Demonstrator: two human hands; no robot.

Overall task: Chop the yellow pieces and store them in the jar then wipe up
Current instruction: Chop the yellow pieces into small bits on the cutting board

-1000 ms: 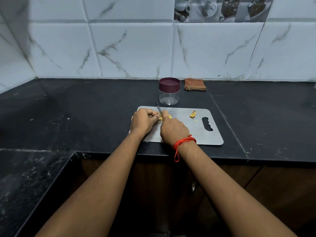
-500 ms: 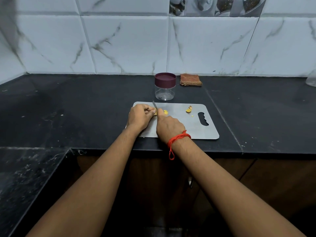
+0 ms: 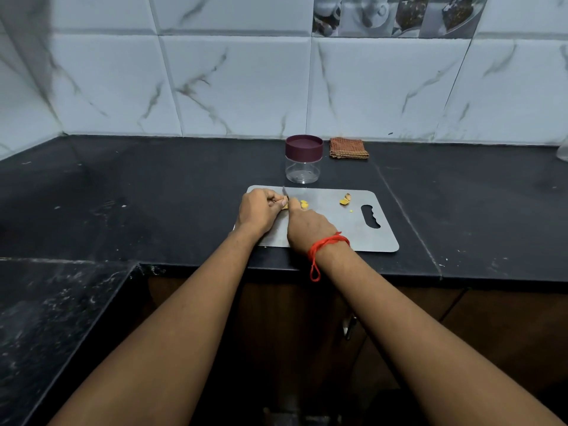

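Head camera, my only view: I look down on a black stone desk backed by a wall of white marble-veined tiles. A flat grey cutting board with a slotted grip hole lies at the desk's near edge, the hole at its 3 o'clock end.

Both hands work at the board's 10 o'clock corner. The person's left hand has its fingers curled down and pins a yellow piece to the board between fingertips and thumb. The right hand, with a red thread tied round the wrist, is closed round a small knife. The handle is hidden in the fist, and I see only the thin blade tip pointing toward 12 o'clock, right beside the left fingertips. I cannot tell whether the edge touches the piece.

At 3 o'clock of the knife a second yellow bit lies loose on the board. Further toward 3 o'clock, near the grip hole, sits a small heap of yellow-and-brown scraps.

A clear round plastic jar with a maroon lid stands upright on the desk at 12 o'clock of the board, just beyond its far edge, lid on. At 2 o'clock of the jar, close to the wall, a folded brown checked cloth lies flat.
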